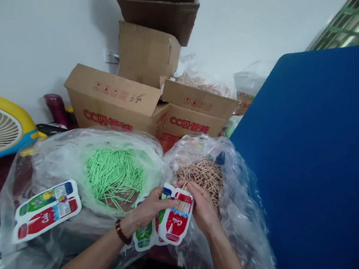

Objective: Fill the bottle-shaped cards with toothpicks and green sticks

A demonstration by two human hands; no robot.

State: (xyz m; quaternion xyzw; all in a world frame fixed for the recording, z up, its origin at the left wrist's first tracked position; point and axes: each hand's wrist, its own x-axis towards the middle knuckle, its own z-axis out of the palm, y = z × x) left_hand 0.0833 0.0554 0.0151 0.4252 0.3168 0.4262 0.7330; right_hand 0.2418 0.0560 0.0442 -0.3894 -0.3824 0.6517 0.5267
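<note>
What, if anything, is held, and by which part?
The left hand holds the Cola packet by its upper left side, thumb across the front. The right hand is at the packet's top corner, beside brown sticks; whether it grips them is unclear.

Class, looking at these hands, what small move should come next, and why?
Probably the right hand should ease the brown sticks deeper into the Cola packet, since their ends appear to protrude at its top while the left hand holds it.

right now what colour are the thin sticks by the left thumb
Tan thin sticks, shown in head view.
</note>
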